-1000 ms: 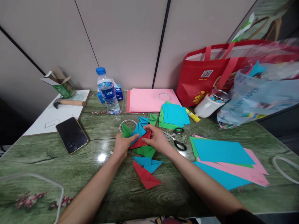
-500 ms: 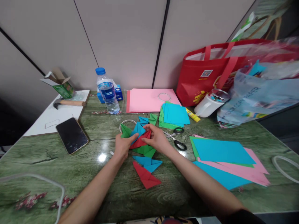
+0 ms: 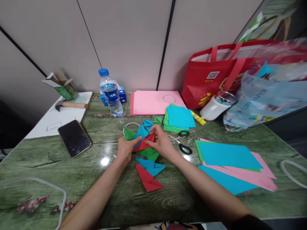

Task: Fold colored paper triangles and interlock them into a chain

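Observation:
My left hand (image 3: 125,149) pinches a cluster of folded paper units: a green unit (image 3: 129,134) at its left, a blue unit (image 3: 142,131) in the middle and a red unit (image 3: 145,143) at the right. The left thumb lies across the blue and red paper. At the red unit's right end, my right hand (image 3: 163,143) is closed with thumb and bent fingers on its tip. Beneath the cluster lies a green folded unit (image 3: 151,154). Closer to me are a loose blue folded unit (image 3: 153,167) and a red one (image 3: 147,179), partly overlapping.
Scissors (image 3: 178,140) lie right of my right hand. Behind are stacked paper squares (image 3: 181,117), pink sheets (image 3: 148,101), a glue stick (image 3: 198,118) and a water bottle (image 3: 112,97). A phone (image 3: 74,139) lies left; coloured strips (image 3: 227,155) lie right.
My right index finger has risen slightly. The loose red and blue units near me have shifted a little away and to the left. Both hands keep their hold on the paper.

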The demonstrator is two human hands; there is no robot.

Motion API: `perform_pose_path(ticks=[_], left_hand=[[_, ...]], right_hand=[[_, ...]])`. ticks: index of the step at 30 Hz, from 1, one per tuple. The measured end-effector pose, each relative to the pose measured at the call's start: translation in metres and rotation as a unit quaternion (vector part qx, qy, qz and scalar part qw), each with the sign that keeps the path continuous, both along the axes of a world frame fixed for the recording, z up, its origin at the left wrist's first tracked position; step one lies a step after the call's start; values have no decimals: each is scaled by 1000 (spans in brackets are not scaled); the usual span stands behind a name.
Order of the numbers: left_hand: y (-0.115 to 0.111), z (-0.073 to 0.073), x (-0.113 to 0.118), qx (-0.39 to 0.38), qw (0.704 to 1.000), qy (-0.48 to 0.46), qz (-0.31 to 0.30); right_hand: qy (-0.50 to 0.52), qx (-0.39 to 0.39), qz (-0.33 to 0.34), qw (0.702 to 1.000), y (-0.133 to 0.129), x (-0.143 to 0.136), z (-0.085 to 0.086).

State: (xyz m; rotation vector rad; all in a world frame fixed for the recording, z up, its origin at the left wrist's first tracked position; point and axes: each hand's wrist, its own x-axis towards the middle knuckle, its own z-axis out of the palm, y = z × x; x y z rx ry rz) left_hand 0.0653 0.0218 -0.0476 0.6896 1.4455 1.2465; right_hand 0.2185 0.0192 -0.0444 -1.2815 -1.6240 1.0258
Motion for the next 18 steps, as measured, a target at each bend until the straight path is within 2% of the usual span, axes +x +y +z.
perform_pose_path(ticks=[6, 10, 18], left_hand=[[1, -1, -3, 1, 999, -19, -38], [1, 3, -5, -14, 996, -46, -71], [4, 12, -14, -48, 977, -113, -175]], right_hand=[[-69, 40, 40, 996, 2, 3, 3], [-76, 53, 38, 995, 5, 6, 3], [-84, 11, 26, 996, 10, 12, 8]])
